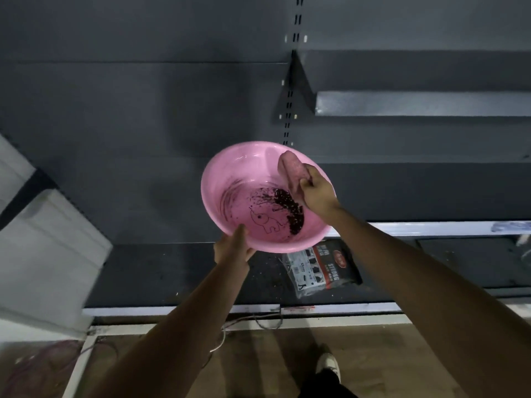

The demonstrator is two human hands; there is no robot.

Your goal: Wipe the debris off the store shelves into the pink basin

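Both hands are busy: the left hand (233,248) grips the pink basin's (224,173) near rim, tilting it under the shelf edge (402,227) as a catcher, while the right hand (317,191) clutches a pink cloth (291,169) over the debris (288,203) inside.

The person's body shows as two arms and one foot. The left forearm (184,320) and the right forearm (408,271) are bare along their whole visible length, broad where they enter at the bottom edge of the view and narrowing towards the wrists. The left hand (231,251) and the right hand (317,192) are bare as well, and the fingers (307,182) of the right hand are uncovered. Low in the view, right of centre, a white low-cut shoe (327,366) with a pale sole stands on the brown floor. Just behind it a black trouser leg (324,387) covers the ankle and runs off the bottom edge.
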